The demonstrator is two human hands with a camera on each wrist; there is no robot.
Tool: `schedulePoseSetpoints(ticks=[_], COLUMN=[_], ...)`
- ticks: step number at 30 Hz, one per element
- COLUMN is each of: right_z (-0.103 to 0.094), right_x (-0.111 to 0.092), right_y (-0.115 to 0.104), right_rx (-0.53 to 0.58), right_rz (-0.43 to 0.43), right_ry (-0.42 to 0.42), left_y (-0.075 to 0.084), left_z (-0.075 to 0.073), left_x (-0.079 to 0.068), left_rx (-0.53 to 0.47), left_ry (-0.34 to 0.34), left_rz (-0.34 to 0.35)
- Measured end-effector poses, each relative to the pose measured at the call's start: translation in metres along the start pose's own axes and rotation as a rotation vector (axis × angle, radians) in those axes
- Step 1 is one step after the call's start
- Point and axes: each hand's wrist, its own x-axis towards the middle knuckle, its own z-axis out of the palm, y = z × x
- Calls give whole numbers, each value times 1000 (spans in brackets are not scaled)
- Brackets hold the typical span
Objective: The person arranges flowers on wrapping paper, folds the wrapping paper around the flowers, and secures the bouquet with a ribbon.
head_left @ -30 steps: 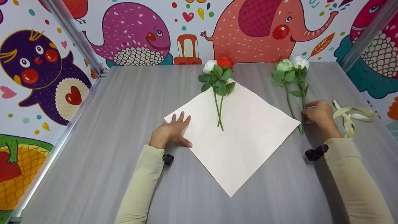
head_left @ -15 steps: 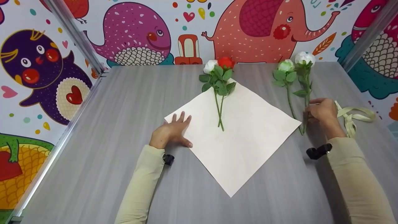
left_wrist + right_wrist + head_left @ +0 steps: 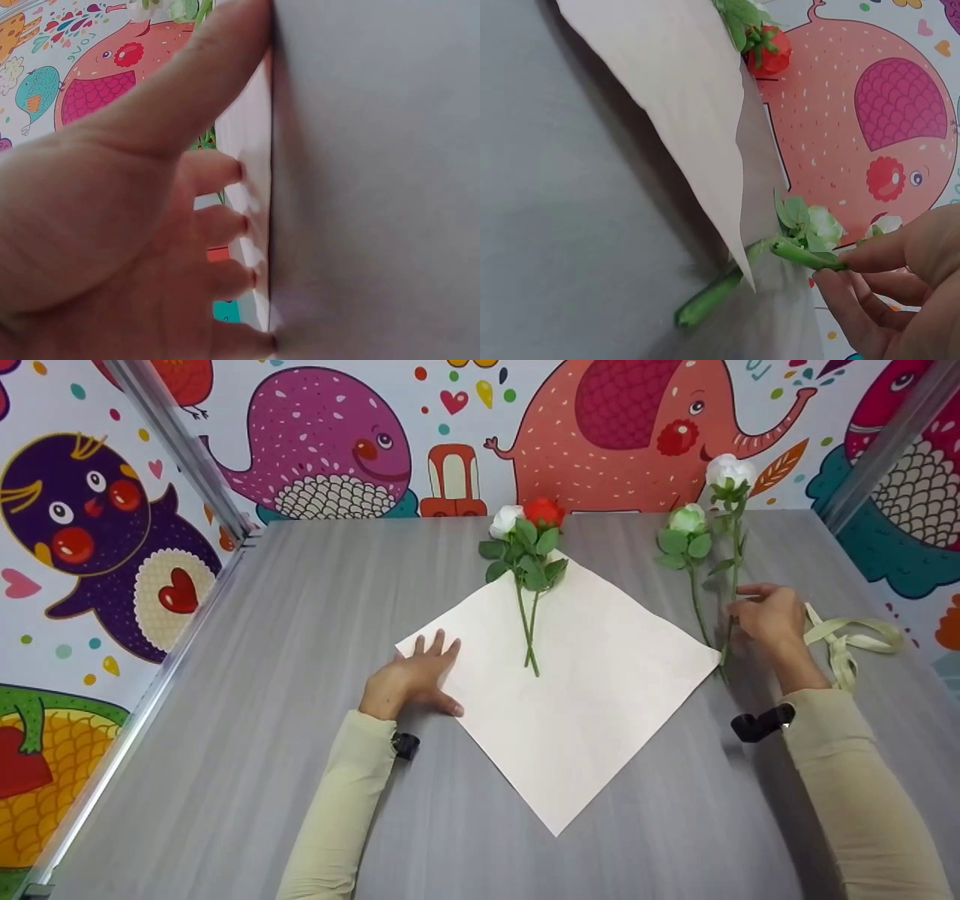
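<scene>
My right hand point(image 3: 772, 619) pinches the green stem of a white rose point(image 3: 730, 472) between thumb and fingers, bloom raised; in the right wrist view the cut end of its stem point(image 3: 799, 253) points away from the fingertips. Beside it lies a pale green-white rose point(image 3: 686, 521), its stem point(image 3: 705, 300) crossed by the corner of a square pale pink paper sheet point(image 3: 577, 735). Spread fingers of my left hand point(image 3: 412, 679) rest on the sheet's left corner. On the sheet's top corner, a red rose point(image 3: 544, 512) and another white rose point(image 3: 507, 520) lie with crossed stems.
A loosely looped pale yellow ribbon point(image 3: 844, 649) lies right of my right hand. The grey wood-grain table point(image 3: 225, 735) is bounded at the back and left by panels printed with cartoon animals point(image 3: 622, 435) and metal posts point(image 3: 180, 442).
The right hand has raised the white rose's bloom off the table, tilting it up beside the green-white rose. My left hand, the sheet and the two crossed roses have stayed put.
</scene>
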Motion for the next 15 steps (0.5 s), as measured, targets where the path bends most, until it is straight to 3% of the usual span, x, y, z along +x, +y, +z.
schedulePoseSetpoints(ticks=[15], right_z=[31], right_x=[-11], right_y=[-28], right_rx=[124], right_rz=[-26], right_ry=[-48], left_y=[1], left_z=[0], left_x=[0], left_rx=[-3], left_ry=[-16], left_rz=[1])
